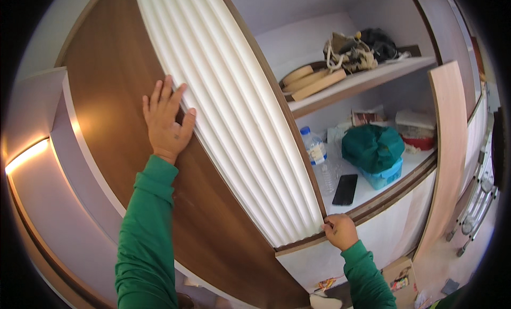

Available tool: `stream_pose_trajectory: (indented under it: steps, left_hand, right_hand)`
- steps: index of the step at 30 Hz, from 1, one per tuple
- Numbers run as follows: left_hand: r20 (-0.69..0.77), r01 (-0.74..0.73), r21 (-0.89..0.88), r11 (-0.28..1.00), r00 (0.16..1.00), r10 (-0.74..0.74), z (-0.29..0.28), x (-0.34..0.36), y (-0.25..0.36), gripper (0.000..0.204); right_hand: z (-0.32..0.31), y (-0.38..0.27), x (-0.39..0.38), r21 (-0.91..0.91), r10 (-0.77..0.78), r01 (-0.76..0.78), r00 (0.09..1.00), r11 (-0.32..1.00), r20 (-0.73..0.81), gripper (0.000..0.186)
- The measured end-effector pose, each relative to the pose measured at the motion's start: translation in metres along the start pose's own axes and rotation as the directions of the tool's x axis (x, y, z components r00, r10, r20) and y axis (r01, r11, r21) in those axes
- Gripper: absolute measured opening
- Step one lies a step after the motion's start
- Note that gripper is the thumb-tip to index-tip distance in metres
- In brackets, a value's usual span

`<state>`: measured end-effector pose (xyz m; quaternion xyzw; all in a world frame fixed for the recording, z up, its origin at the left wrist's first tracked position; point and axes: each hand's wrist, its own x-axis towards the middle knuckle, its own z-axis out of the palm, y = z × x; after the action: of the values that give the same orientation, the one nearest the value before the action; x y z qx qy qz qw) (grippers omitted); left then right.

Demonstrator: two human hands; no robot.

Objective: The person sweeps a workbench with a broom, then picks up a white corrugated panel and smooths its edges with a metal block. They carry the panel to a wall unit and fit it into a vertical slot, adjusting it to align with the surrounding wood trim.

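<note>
My left hand (166,120) lies flat with its fingers spread on a brown wood panel (101,58), its fingertips and thumb at the edge of a white fluted strip (234,112). The brown panel and the white strip sit side by side in one tall door, with a thin brown edge along the strip's right side. At the door's lower right corner my right hand (340,231) is closed, thumb and fingers pinching the edge. Its fingertips are partly hidden there. Just below it runs the cabinet's bottom rail (396,194).
Right of the door, open shelves hold edging rolls (311,82), a bottle (315,146), a phone (345,190) and a green cloth (373,146) on a blue box (384,175). A long board (447,144) leans at the right. Beyond stands a metal ladder (476,202).
</note>
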<state>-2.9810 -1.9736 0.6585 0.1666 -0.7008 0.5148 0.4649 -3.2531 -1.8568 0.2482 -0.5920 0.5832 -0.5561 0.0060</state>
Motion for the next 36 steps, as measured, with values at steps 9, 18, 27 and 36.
stream_pose_trajectory:
  steps: [9, 18, 27, 36]
  left_hand:
    - [-0.018, 0.041, -0.038, 0.998, 0.999, -0.042, -0.013, 0.001, 0.001, 0.049]
    - [-0.043, 0.053, -0.082, 0.995, 0.997, -0.057, -0.015, 0.001, 0.000, 0.046]
    - [-0.051, 0.060, -0.093, 0.994, 0.997, -0.065, -0.011, -0.002, -0.003, 0.047]
    - [-0.074, 0.049, -0.106, 0.993, 0.996, -0.057, -0.013, -0.002, -0.004, 0.046]
  right_hand:
    - [-0.083, -0.131, 0.119, 0.174, -0.345, 0.399, 0.898, 0.900, -0.273, 0.031]
    - [-0.129, -0.229, 0.283, 0.351, -0.329, 0.428, 0.893, 0.833, -0.308, 0.028]
    - [-0.133, -0.248, 0.301, 0.475, -0.188, 0.260, 0.963, 0.841, -0.194, 0.013]
    - [-0.144, -0.260, 0.306, 0.501, -0.083, 0.116, 0.993, 0.858, -0.088, 0.011]
